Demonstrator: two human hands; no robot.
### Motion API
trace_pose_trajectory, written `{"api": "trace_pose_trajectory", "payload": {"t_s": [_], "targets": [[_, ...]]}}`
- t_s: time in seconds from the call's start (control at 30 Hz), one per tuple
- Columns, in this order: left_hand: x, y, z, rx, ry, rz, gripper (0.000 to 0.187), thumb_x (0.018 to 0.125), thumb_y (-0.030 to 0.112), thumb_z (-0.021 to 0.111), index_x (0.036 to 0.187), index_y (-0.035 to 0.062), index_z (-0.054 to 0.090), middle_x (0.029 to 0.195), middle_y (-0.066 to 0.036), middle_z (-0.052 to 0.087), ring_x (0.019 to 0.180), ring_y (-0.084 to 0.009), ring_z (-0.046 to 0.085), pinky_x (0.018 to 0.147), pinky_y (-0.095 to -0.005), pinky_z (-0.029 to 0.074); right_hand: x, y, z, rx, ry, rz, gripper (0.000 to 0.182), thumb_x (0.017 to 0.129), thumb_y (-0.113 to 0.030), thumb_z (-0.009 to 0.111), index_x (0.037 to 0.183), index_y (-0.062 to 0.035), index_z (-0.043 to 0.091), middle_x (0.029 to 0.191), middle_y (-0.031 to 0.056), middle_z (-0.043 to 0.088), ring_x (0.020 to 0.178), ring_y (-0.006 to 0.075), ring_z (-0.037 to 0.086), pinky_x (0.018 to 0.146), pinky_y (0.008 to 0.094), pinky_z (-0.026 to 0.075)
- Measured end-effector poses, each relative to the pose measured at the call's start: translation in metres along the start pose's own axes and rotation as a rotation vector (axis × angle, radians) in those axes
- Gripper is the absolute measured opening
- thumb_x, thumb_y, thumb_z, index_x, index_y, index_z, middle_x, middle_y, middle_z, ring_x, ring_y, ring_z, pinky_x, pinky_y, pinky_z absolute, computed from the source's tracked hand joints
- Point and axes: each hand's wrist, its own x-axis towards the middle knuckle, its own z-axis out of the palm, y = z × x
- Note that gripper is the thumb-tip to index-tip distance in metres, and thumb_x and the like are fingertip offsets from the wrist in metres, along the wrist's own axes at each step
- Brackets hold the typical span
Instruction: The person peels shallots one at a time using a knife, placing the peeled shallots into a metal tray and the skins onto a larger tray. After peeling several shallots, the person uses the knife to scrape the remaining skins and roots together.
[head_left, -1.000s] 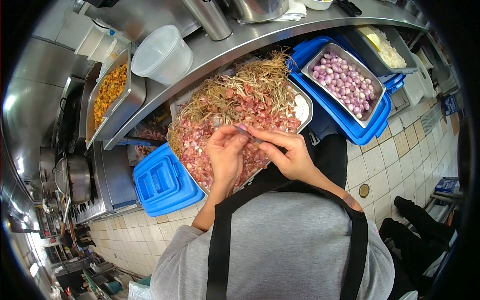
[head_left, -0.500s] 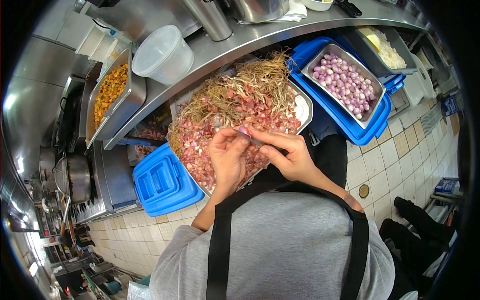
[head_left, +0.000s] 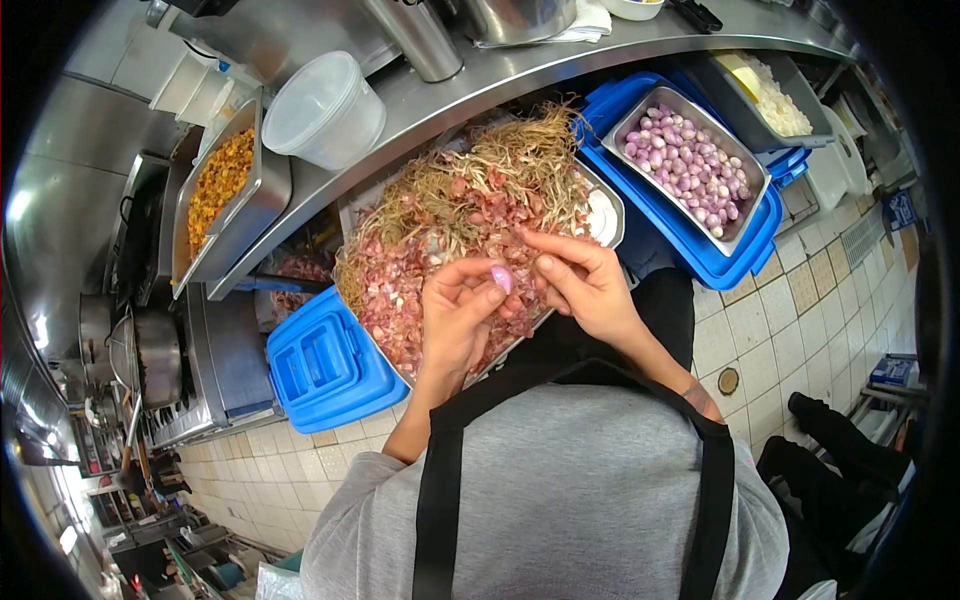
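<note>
A peeled purple shallot [head_left: 502, 279] is pinched between the thumb and fingers of my left hand [head_left: 460, 312], above a heap of shallot skins [head_left: 400, 315]. My right hand [head_left: 590, 290] is just to the right, apart from the shallot. Its index finger points out over the skins and its other fingers are curled; what they hold is hidden. Under both hands, a large tray [head_left: 612, 222] carries the reddish skins, with dry, stringy roots [head_left: 430, 205] piled toward its far side.
To the right, a metal pan of peeled shallots [head_left: 690, 165] rests on a blue lid [head_left: 735, 270]. Another blue lid [head_left: 335, 360] lies at lower left. A steel counter [head_left: 500, 85] runs across the far side, bearing a clear plastic tub [head_left: 325, 110] and a pan of orange food [head_left: 222, 185].
My hands have moved apart; the right one shifted away from the shallot. The knife blade seen against the shallot before is now out of sight. My left hand still holds the shallot.
</note>
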Motion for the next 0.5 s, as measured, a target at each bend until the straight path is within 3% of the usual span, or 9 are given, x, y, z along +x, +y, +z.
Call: {"api": "trace_pose_trajectory", "payload": {"t_s": [0.2,0.27,0.37,0.5], "targets": [[0.005,0.004,0.009,-0.016,0.123,0.092,0.029,0.081,-0.001,0.06,0.109,-0.0018,0.054,0.097,-0.016,0.062,0.079,-0.0195,0.063,0.069,-0.0242,0.052,-0.003,-0.004,0.003,-0.419,0.122,-0.038,0.029,0.086,-0.007,0.054,0.114,-0.0002,0.057,0.1,0.0113,0.064,0.084,0.0141,0.061,0.075,0.0257,0.047],[0.007,0.005,0.009,-0.034,0.168,0.087,0.029,0.081,-0.002,0.06,0.109,-0.0016,0.054,0.097,-0.015,0.062,0.081,-0.0198,0.063,0.07,-0.0243,0.052,-0.003,-0.003,0.006,-0.476,0.111,-0.229,0.03,0.085,-0.007,0.055,0.113,-0.0003,0.058,0.105,0.015,0.063,0.094,0.0182,0.061,0.08,0.0279,0.046],[0.006,0.004,0.007,-0.019,0.159,0.1,0.027,0.08,-0.003,0.061,0.106,-0.0012,0.055,0.094,-0.014,0.063,0.081,-0.0198,0.063,0.069,-0.0252,0.053,-0.004,0.0,0.009,-0.521,0.076,-0.357,0.03,0.083,-0.006,0.055,0.113,-0.0003,0.057,0.105,0.0159,0.063,0.094,0.0215,0.062,0.08,0.0296,0.046],[0.004,-0.001,0.002,-0.051,0.128,0.149,0.024,0.078,-0.004,0.063,0.101,-0.001,0.057,0.089,-0.012,0.064,0.078,-0.019,0.063,0.066,-0.0258,0.053,-0.007,-0.001,0.012,-0.466,0.015,-0.379,0.032,0.082,-0.004,0.057,0.114,-0.0007,0.057,0.105,0.0157,0.063,0.093,0.0213,0.062,0.079,0.0291,0.047]]}}
